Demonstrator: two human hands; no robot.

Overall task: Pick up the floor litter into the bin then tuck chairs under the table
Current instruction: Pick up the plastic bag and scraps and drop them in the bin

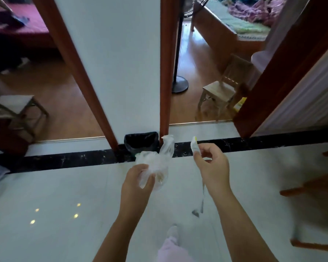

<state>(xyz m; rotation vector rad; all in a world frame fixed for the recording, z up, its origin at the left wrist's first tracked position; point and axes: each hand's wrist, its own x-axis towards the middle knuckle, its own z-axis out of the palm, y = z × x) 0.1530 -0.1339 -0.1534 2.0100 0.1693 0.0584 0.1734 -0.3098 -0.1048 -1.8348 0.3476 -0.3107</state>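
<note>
My left hand (138, 178) grips a crumpled clear plastic bag (155, 161) in front of me. My right hand (210, 163) pinches a small white wrapper with a yellow tip (194, 145), and a thin strip hangs down from that hand. The bin (141, 141), lined with a black bag, stands on the floor against the white wall between two doorways, just beyond the plastic bag. Blurred brown chair legs (311, 188) show at the right edge.
A small wooden chair (222, 91) and a fan stand (180, 86) sit in the right room. A stool (17, 106) stands in the left room. Brown door frames (164, 72) flank the wall. My foot (172, 231) is on the pale tiled floor.
</note>
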